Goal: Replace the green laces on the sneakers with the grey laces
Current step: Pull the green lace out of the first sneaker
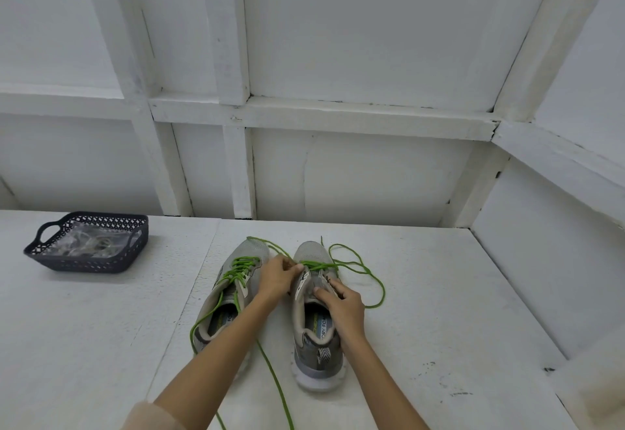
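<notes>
Sneakers sit side by side at lower centre of frame on the white surface (439, 294), toes pointing away from the person. Frame-left sneaker (250, 250) has its green lace (236, 270) threaded through all rows but untied. Frame-right sneaker (313, 355) looks mostly unlaced. Its loose green lace (382, 291) crosses only near the toe, w/ the rest lying in open loops on the surface toward frame right.

Left grip (279, 277) pinches that loose lace at the toe-end crossing, thumb & fingertips pressed together on it. Right grip (341, 304) holds the upper beside the tongue, fingers bent over the eyelet edge, steadying the shoe. Dark mesh basket (84, 265) at mid-left of frame, well apart from the shoes, holds clear packets (88, 243). Can't tell from here whether the grey laces are in them.

Judged step: drawing the last green rows out of the frame-right sneaker. Early in the task, since no grey is threaded anywhere.

Risks:
- Lace tip may snag in an eyelet if pulled at an angle, so the shoe drags or tips, esp. if the right grip eases off.
- A long green end runs between the shoes toward the bottom edge, close by the left forearm. The arm could catch it & tug a sneaker.
- A fast yank could knot the loose loops.
</notes>
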A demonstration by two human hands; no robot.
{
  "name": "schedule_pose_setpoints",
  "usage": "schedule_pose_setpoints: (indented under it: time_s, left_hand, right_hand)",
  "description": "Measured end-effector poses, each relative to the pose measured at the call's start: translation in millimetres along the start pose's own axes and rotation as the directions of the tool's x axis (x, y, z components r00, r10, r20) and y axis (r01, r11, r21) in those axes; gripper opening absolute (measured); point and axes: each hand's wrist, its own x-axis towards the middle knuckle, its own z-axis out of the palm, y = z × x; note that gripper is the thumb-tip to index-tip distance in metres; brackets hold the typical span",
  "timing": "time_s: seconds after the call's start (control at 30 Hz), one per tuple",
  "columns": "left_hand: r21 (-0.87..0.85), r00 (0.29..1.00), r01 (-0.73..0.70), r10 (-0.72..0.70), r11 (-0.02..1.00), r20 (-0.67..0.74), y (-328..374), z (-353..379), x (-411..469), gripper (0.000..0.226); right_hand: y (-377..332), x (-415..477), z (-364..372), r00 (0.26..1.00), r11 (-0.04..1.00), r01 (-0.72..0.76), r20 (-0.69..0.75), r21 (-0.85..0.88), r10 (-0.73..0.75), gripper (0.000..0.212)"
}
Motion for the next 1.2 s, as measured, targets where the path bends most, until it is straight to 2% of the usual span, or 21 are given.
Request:
schedule_pose_setpoints:
  time_s: [0.07,0.17,0.23,0.3,0.37,0.43,0.53,0.6,0.7,0.77,0.87,0.9,0.93,1.0,1.07,1.13,1.2]
  left_hand:
    - [-0.047,0.998,-0.035,0.032,0.998,-0.062,-0.4,-0.5,2.1,0.022]
    - [-0.193,0.966,-0.057,0.005,0.98,-0.26,7.5,-0.7,-2.6,0.017]
    - [-0.192,0.978,-0.015,-0.026,0.981,-0.209,7.9,2.1,-3.8,0.021]
    - [-0.051,0.997,0.044,-0.047,0.998,-0.061,6.2,5.0,-3.7,0.028]
    - [0.025,1.0,0.027,-0.027,0.999,0.01,4.4,5.2,-1.0,0.025]
    - [-0.049,0.996,-0.035,0.031,0.998,-0.084,7.7,3.2,-0.1,0.017]
    - [-0.2,0.943,-0.093,0.022,0.975,-0.331,10.3,1.7,-4.1,0.017]
    - [-0.202,0.959,-0.048,-0.011,0.978,-0.282,8.6,2.0,-4.0,0.023]
    - [-0.027,0.998,0.024,-0.026,0.999,-0.065,3.1,4.9,-2.2,0.026]
    - [-0.013,0.992,-0.046,0.044,0.999,-0.116,3.3,5.2,-3.1,0.02]
    - [-0.164,0.918,-0.165,0.091,0.973,-0.385,9.0,3.8,-9.4,0.015]
    - [-0.19,0.907,-0.169,0.077,0.967,-0.413,10.4,3.1,-9.7,0.015]
    - [-0.194,0.919,-0.142,0.057,0.971,-0.389,11.9,2.6,-10.1,0.016]
    - [-0.15,0.967,-0.064,0.025,0.987,-0.252,11.1,4.5,-6.9,0.021]
    - [-0.007,0.992,-0.033,0.032,0.999,-0.121,6.4,6.3,-3.3,0.023]
    - [0.036,0.984,-0.083,0.087,0.996,-0.153,5.9,6.8,-2.1,0.02]
    - [-0.052,0.947,-0.131,0.109,0.99,-0.301,8.4,6.2,-4.5,0.018]
  right_hand:
    - [-0.4,-0.6,0.5,1.0,1.0,-0.006,0.002,-0.002,0.006,0.049]
    - [-1.3,-1.8,0.4,1.0,1.0,-0.008,0.007,-0.002,0.008,0.052]
    - [-1.8,-1.9,-1.0,1.0,1.0,-0.003,0.005,-0.009,0.003,0.05]
    - [-2.1,-1.8,-1.7,1.0,1.0,0.002,0.005,-0.007,-0.002,0.047]
    - [-2.7,-2.3,-1.6,1.0,1.0,0.006,0.006,-0.005,-0.006,0.046]
    - [-2.2,-2.5,-1.0,1.0,1.0,0.003,0.007,-0.003,-0.003,0.048]
    - [-3.5,-2.6,-1.1,1.0,1.0,-0.002,0.011,0.003,0.002,0.05]
    - [-3.8,-2.4,-1.8,1.0,1.0,-0.001,0.01,-0.004,0.001,0.05]
    - [-3.6,-2.4,-2.3,1.0,1.0,0.001,0.009,-0.001,-0.001,0.048]
    - [-3.3,-2.5,-1.9,1.0,1.0,0.002,0.009,0.002,-0.002,0.049]
    - [-3.1,-2.2,-1.2,1.0,1.0,-0.002,0.008,0.007,0.002,0.052]
    - [-3.2,-2.2,-1.3,1.0,1.0,-0.001,0.005,0.004,0.001,0.052]
    - [-3.6,-2.4,-1.5,1.0,1.0,0.0,0.002,0.0,0.0,0.052]
    - [-3.4,-2.1,-1.6,1.0,1.0,0.003,-0.002,0.003,-0.003,0.05]
    - [-3.8,-2.8,-1.2,1.0,1.0,0.005,-0.002,0.006,-0.005,0.048]
    - [-4.7,-3.6,-1.3,1.0,1.0,0.009,0.005,0.001,-0.009,0.049]
    - [-4.6,-3.6,-1.7,1.0,1.0,0.009,0.006,0.009,-0.009,0.051]
